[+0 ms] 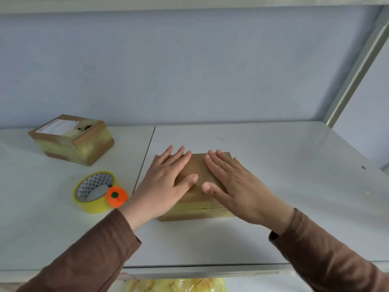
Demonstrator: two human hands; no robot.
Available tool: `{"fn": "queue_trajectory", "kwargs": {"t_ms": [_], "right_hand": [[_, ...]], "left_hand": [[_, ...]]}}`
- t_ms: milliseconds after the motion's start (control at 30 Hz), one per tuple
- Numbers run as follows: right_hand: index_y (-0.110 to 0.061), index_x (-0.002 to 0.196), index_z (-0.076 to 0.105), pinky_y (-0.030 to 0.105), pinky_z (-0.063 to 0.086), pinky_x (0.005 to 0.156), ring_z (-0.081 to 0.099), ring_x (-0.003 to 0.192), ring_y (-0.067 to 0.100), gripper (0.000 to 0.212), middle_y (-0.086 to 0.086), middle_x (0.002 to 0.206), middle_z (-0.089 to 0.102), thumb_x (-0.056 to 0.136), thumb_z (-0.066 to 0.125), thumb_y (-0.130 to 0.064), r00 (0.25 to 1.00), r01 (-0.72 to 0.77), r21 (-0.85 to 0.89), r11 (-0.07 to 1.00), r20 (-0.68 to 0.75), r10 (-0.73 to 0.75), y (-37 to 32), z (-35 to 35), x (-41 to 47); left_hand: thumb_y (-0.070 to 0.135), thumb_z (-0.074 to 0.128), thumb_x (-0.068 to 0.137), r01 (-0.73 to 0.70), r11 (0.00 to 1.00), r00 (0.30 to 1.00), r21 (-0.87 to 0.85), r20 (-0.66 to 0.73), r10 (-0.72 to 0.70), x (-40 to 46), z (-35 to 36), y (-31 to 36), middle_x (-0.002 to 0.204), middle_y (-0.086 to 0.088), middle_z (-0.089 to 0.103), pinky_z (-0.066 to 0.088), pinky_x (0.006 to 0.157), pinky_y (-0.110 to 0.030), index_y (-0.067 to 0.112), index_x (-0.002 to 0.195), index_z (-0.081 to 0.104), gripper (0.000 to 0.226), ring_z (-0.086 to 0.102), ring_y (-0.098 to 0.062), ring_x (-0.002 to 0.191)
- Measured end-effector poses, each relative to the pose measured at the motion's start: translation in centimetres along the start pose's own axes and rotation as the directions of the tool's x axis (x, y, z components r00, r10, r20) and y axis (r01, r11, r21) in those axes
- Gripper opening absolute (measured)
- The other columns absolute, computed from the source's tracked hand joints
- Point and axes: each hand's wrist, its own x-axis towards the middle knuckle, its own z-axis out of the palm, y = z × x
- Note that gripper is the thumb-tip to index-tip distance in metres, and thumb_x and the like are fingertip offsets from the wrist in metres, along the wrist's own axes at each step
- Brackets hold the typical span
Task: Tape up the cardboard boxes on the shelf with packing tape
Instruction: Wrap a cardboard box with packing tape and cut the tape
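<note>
A small flat cardboard box (199, 167) lies in the middle of the white shelf (284, 165), with yellowish tape across its near side. My left hand (166, 182) presses flat on the box's left half, fingers straight. Flat on the right half rests my right hand (233, 184), fingers spread. A roll of yellowish packing tape (92, 191) with an orange cutter (117, 196) on its rim lies to the left of the box, apart from both hands. A second cardboard box (71, 139), wrapped in tape and bearing a white label, stands at the back left.
The shelf has a seam (145, 157) between two panels just left of the flat box. A metal upright (357, 66) rises at the right back corner. Below the shelf's front edge shows a yellow plastic bag (176, 285). The upper shelf board (189, 3) spans the top.
</note>
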Motion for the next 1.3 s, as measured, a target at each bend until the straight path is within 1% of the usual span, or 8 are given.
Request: {"fn": "queue_trajectory", "kwargs": {"t_ms": [100,233,533,700,833,967,1133,1300], "right_hand": [[-0.048,0.161,0.009,0.023,0.006,0.123,-0.001,0.151,-0.012,0.086,-0.031,0.165,0.007,0.088,0.036,-0.085,0.971,-0.164,0.692,0.703,-0.011,0.238,0.5,-0.8,-0.3],[-0.043,0.157,0.031,0.04,0.032,0.121,0.038,0.147,0.005,0.081,-0.02,0.159,0.041,0.086,0.035,-0.083,0.933,-0.293,0.794,0.533,0.116,0.339,1.3,-1.3,-0.5],[-0.025,0.088,0.054,0.032,0.041,0.08,0.056,0.107,0.01,0.01,-0.016,0.122,0.06,0.08,0.06,-0.022,0.861,0.146,0.929,0.34,-0.288,0.419,1.4,-0.2,0.6],[-0.045,0.134,0.052,0.035,0.05,0.105,0.048,0.137,0.006,0.061,-0.013,0.149,0.05,0.079,0.06,-0.02,0.901,0.054,0.957,0.287,-0.17,0.399,2.0,0.3,0.8],[-0.037,0.14,0.05,0.023,0.06,0.079,0.071,0.109,0.008,0.055,-0.014,0.121,0.074,0.09,0.072,-0.032,0.903,-0.05,0.983,0.176,-0.032,0.429,1.3,-0.1,1.9],[-0.038,0.136,0.05,0.047,0.063,0.084,0.075,0.097,0.021,0.049,-0.001,0.114,0.073,0.094,0.073,-0.024,0.823,-0.095,0.972,0.214,-0.044,0.566,0.7,0.7,3.2],[-0.035,0.137,0.054,0.042,0.063,0.083,0.075,0.097,0.021,0.052,0.0,0.117,0.073,0.091,0.076,-0.025,0.844,-0.126,0.951,0.284,-0.048,0.534,1.9,0.3,4.4],[-0.037,0.155,0.039,0.037,0.05,0.104,0.059,0.124,0.016,0.093,-0.009,0.144,0.054,0.076,0.073,-0.072,0.885,-0.335,0.596,0.73,-0.068,0.462,4.5,-3.6,7.6]], "left_hand": [[0.065,0.057,0.089,0.142,0.815,0.982,-0.561,-0.025,-0.189,-0.7,-0.7,-0.6,0.165,0.032,-0.001,0.004,0.122,-0.027,0.052,0.158,0.017,0.081,-0.007,0.016,0.148],[0.068,0.055,0.085,0.396,0.366,0.904,-0.842,0.289,-0.314,-1.6,-1.5,-1.0,0.152,0.021,0.049,0.038,0.114,-0.033,0.047,0.147,0.044,0.066,0.05,0.004,0.133],[0.014,0.058,0.078,-0.098,0.396,0.933,-0.913,-0.223,-0.283,-0.9,-1.0,1.2,0.152,0.008,0.049,0.033,0.115,-0.039,0.031,0.113,0.066,0.04,0.041,-0.004,0.144],[0.019,0.063,0.068,0.155,0.326,0.933,-0.933,0.029,-0.359,-0.2,-1.2,0.3,0.149,0.005,0.05,0.047,0.094,-0.029,0.042,0.143,0.049,0.08,0.059,-0.008,0.124],[0.032,0.086,0.072,0.287,0.314,0.894,-0.905,0.135,-0.427,1.6,-1.5,0.3,0.126,-0.004,0.068,0.051,0.097,-0.039,0.029,0.127,0.061,0.061,0.066,-0.02,0.114],[0.009,0.078,0.086,0.288,0.289,0.872,-0.913,0.126,-0.472,2.7,-1.1,0.1,0.097,-0.003,0.073,0.055,0.055,-0.024,0.021,0.125,0.059,0.046,0.071,-0.015,0.072],[0.012,0.076,0.089,0.264,0.306,0.856,-0.915,0.076,-0.512,2.7,-0.3,0.2,0.117,-0.01,0.069,0.054,0.065,-0.031,0.023,0.125,0.057,0.041,0.071,-0.021,0.088],[0.009,0.061,0.095,0.143,0.19,0.807,-0.971,0.003,-0.59,2.1,-0.1,0.5,0.107,-0.008,0.063,0.044,0.07,-0.027,0.014,0.114,0.058,0.02,0.061,-0.013,0.083]]}}
